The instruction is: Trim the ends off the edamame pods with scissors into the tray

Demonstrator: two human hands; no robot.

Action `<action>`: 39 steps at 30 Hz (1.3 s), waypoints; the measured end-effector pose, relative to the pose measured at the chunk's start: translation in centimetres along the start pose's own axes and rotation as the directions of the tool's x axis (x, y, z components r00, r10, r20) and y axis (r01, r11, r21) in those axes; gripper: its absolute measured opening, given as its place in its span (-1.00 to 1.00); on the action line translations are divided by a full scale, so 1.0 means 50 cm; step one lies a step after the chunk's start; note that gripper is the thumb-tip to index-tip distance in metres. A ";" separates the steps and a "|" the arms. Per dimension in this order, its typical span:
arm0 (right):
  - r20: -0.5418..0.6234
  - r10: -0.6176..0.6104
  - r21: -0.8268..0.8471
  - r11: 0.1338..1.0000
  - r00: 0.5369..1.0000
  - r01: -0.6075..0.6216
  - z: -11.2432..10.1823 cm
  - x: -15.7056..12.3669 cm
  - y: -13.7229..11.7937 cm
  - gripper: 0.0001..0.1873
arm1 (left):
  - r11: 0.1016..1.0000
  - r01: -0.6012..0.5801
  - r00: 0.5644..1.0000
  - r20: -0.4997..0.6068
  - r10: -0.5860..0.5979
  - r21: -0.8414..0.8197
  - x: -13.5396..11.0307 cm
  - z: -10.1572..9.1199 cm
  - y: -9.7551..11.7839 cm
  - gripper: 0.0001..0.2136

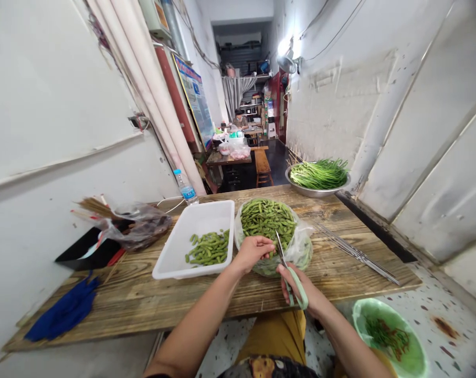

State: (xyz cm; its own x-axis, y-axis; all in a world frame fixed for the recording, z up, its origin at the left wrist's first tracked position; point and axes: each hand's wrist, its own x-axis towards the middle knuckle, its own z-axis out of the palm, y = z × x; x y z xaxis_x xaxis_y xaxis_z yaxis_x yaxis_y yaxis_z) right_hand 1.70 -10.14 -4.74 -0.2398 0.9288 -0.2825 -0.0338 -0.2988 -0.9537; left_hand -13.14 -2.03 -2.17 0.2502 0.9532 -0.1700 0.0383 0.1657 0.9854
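My left hand point(254, 252) is closed in a pinch on a green edamame pod, mostly hidden by the fingertips. It is over the near side of a clear plastic bag point(304, 236) heaped with edamame pods point(267, 218). In my right hand point(311, 295) is a pair of scissors point(299, 289) with pale green handles. Its blades point up and away, close to my left fingertips; whether they touch the pod I cannot tell. Left of the bag stands a white plastic tub point(175, 247), with a smaller pile of pods point(210, 249) in its right part.
Metal skewers point(359, 254) lie right on the wooden table point(135, 294). Behind them stands a metal bowl of green stalks point(320, 176). A water bottle point(186, 189), plastic bag point(143, 226) and blue cloth point(66, 310) are left. A green-lined bin point(391, 336) stands below; a person sits far back.
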 end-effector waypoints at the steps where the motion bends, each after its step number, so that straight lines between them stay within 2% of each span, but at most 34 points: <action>1: 0.003 -0.005 -0.004 1.000 1.000 0.005 0.000 0.001 0.001 -0.46 | 1.000 -0.009 1.000 -0.006 0.009 0.008 -0.002 0.000 0.002 -0.72; 10: 0.006 -0.010 -0.002 1.000 1.000 0.010 -0.002 -0.002 -0.004 -0.52 | 0.994 -0.046 0.998 -0.032 0.050 0.096 -0.012 0.001 0.011 -0.81; 17: -0.013 -0.010 -0.003 1.000 1.000 0.010 0.002 -0.007 -0.011 -0.51 | 0.993 -0.032 0.999 0.012 0.030 0.117 -0.017 0.004 0.015 -0.86; 20: -0.047 0.001 0.006 1.000 0.999 -0.001 0.005 -0.005 -0.009 -0.49 | 1.000 0.019 1.000 0.014 -0.020 0.004 -0.016 0.004 0.015 -0.83; 22: -0.065 -0.032 0.023 0.999 0.997 0.033 0.005 -0.004 -0.004 -0.48 | 0.988 0.036 0.999 -0.007 -0.037 -0.148 -0.012 0.003 0.016 -0.80; 24: -0.042 -0.066 0.072 0.995 0.997 0.069 0.004 -0.002 0.004 -0.48 | 0.946 0.040 0.997 -0.053 -0.060 -0.321 -0.008 0.001 0.018 -0.79; 27: 0.050 -0.038 0.187 0.982 0.998 0.028 0.001 0.000 0.017 -0.48 | 0.879 0.026 0.987 -0.125 -0.097 -0.476 -0.008 0.003 0.021 -0.82; 31: 0.099 0.007 0.243 0.970 0.995 -0.031 0.004 0.004 0.022 -0.49 | 0.861 0.011 0.985 -0.144 -0.097 -0.508 -0.018 0.016 0.021 -0.85; 39: 0.022 0.008 0.212 0.977 1.000 -0.013 0.009 0.004 0.007 -0.47 | 0.878 -0.012 0.980 -0.181 -0.086 -0.479 -0.033 0.041 0.005 -0.78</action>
State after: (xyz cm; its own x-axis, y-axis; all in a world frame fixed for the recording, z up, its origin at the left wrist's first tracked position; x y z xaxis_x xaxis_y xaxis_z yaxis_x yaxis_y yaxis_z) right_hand 1.21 -10.13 -5.07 -0.2614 0.9212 -0.2882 -0.2361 -0.3505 -0.9063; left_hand -11.58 -4.11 -1.64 0.0667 0.9654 -0.2521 -0.4330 0.2556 0.8644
